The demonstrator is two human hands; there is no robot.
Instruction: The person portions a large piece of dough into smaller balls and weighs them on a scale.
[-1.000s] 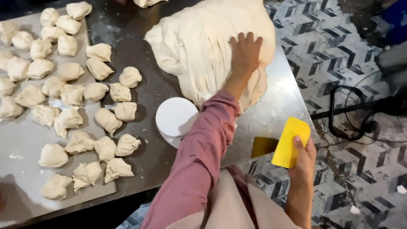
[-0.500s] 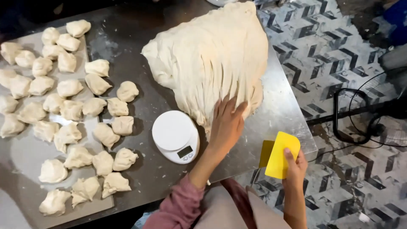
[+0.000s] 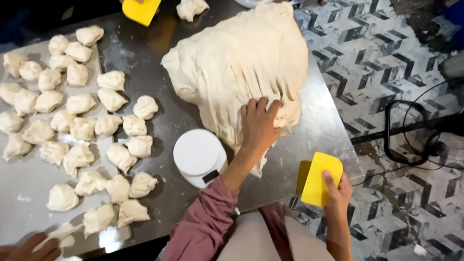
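Observation:
A big mass of pale dough (image 3: 241, 63) lies on the steel table (image 3: 314, 130). My left hand (image 3: 258, 125) presses on its near edge, fingers dug into the dough. My right hand (image 3: 336, 191) holds a yellow plastic scraper (image 3: 319, 179) at the table's near right corner. A round white kitchen scale (image 3: 199, 157) stands just left of my left forearm.
Several small dough pieces (image 3: 79, 128) lie across the left half of the table. A second yellow scraper (image 3: 141, 9) shows at the far edge, beside another dough lump (image 3: 192, 7). Someone else's hand (image 3: 31, 246) touches a piece at bottom left. Black cables (image 3: 411, 130) cross the patterned floor.
My left hand has pulled back from the top of the dough mass to its near edge, dragging the dough closer. The right hand keeps the scraper by the corner.

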